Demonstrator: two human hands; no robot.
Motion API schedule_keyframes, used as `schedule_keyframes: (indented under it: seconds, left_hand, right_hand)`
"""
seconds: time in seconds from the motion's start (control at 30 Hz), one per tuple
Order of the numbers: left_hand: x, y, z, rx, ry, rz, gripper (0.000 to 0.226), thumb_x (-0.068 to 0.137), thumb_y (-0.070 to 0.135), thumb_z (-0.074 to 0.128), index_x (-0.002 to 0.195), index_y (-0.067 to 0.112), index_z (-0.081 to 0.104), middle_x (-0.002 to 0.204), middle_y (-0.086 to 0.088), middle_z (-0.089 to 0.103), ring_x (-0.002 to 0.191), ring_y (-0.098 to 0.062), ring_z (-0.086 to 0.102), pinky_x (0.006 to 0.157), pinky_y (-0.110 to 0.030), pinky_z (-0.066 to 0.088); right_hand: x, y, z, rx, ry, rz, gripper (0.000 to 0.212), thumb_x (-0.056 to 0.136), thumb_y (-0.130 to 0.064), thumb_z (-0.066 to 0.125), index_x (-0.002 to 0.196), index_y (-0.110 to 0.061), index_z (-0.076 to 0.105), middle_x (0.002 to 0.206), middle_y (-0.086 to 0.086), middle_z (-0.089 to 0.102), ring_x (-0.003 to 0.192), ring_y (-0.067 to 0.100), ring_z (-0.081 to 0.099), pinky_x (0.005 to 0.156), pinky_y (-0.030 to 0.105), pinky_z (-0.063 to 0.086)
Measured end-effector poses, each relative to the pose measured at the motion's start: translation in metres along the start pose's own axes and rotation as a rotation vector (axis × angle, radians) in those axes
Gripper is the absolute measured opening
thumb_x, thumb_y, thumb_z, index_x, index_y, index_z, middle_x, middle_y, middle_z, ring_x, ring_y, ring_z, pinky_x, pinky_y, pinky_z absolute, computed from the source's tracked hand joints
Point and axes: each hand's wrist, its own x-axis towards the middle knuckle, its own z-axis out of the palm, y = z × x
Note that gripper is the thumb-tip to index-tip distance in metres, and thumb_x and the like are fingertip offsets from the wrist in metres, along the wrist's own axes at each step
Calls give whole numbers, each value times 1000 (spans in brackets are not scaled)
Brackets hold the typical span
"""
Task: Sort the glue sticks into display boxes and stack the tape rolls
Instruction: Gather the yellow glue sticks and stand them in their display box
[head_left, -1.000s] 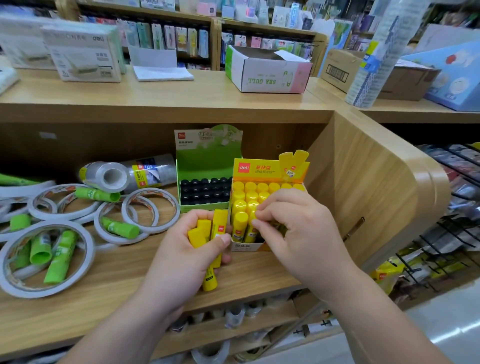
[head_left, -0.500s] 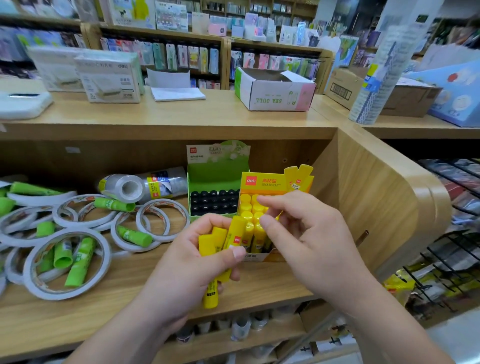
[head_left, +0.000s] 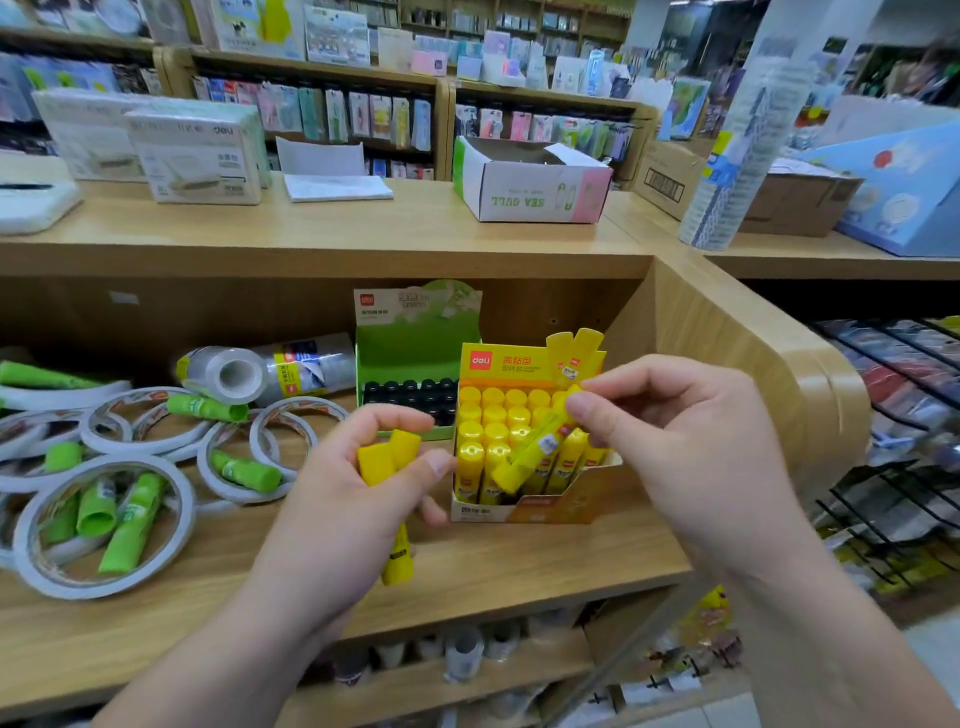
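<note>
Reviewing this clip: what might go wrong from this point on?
1. The right hand pinches a tilted yellow glue stick by one end above the crowded yellow display box; it may slip or topple standing sticks.
2. The left hand grips several yellow sticks, one hanging low near the shelf edge; it might drop to the floor.
3. Green glue sticks lie inside the tape rolls, which could hinder stacking.

Bright, even shop light leaves soft shadow under the left hand (head_left: 353, 499); the yellow glue stick (head_left: 527, 457) in the right hand (head_left: 691, 452) is motion-blurred, wire racks (head_left: 883, 514) beyond it smeared.
</note>
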Motion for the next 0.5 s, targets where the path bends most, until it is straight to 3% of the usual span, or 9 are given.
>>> schedule_keyframes:
  seconds: [0.13,0.23,0.5]
  left_hand:
    - [8,-19,4,136,43,8,20,89,16,73,100,29,65,70,5,70,53,-14,61,48,-21,49]
    - [11,-32,11,155,31,5,22,87,14,76,97,29,65,81,1,72,54,-16,61,50,-24,51]
    - [7,-38,9,112,17,30,26,85,4,76,101,22,66,87,7,74,56,-7,60,52,-24,54]
  right_hand:
    - [0,12,-4,-219,-7,-8,10,75,-26,85,79,-26,76,74,-10,73,71,9,70,62,30,59]
    - [-2,17,6,-317,-21,-98,11,76,-25,85,83,-20,77,81,-12,72,77,6,69,67,29,59]
    - [7,17,11,-453,-118,-296,9,79,-23,84,81,-17,77,85,-10,72,85,5,67,72,30,59]
